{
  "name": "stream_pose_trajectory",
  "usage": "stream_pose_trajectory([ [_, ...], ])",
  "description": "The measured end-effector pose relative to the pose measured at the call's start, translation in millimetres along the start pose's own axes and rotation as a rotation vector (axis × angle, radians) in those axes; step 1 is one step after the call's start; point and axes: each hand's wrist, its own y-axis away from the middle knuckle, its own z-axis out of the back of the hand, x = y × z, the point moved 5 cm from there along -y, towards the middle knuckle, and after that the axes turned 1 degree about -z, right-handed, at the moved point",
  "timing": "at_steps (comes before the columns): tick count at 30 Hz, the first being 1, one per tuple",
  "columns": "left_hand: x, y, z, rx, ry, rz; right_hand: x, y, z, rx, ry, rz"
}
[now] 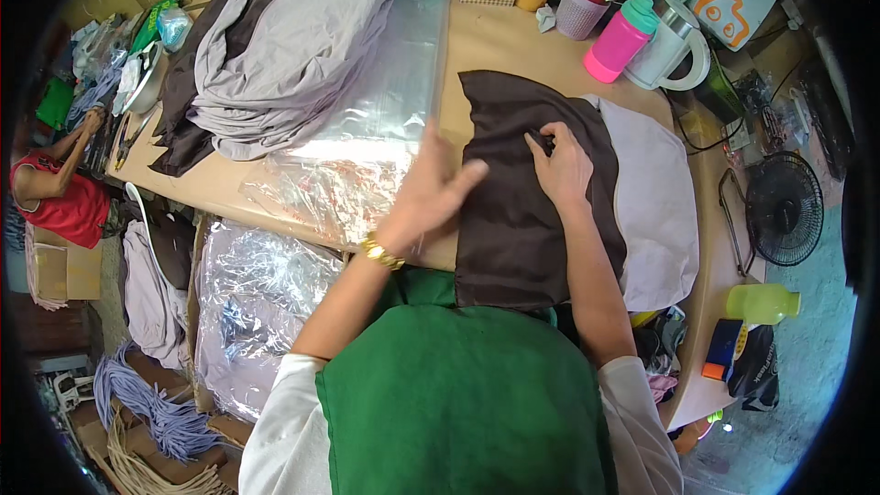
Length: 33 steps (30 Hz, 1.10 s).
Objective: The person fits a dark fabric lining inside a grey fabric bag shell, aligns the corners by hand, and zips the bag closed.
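Note:
A dark brown cloth (509,211) lies spread on the table in front of me, its near edge reaching the table's front edge. My right hand (564,168) rests over the cloth with its fingers curled and pinched together. Something small and dark shows at the fingertips; I cannot tell whether it is a tool or a fold of the cloth. My left hand (431,188) hovers beside the cloth's left edge, blurred, thumb and fingers apart, holding nothing. A pale grey cloth (655,206) lies partly under the brown one, on its right.
Clear plastic sheets (385,92) cover the table's left part, beside a heap of grey cloth (293,46). A pink bottle (612,50) and a white pitcher (665,46) stand at the back right. A black fan (785,206) is right. Another person (60,188) works far left.

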Motion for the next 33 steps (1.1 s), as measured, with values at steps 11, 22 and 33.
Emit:
stream_pose_trajectory([
  [11,17,-1,29,0.131,0.224,-0.041,-48,-32,4,0.042,0.140,-0.100],
  [22,-11,-30,2,0.015,0.740,0.262,-47,-31,4,0.026,0.132,-0.116],
  [33,17,-21,-27,0.286,0.043,0.021,-42,-33,9,0.179,0.102,-0.221],
])
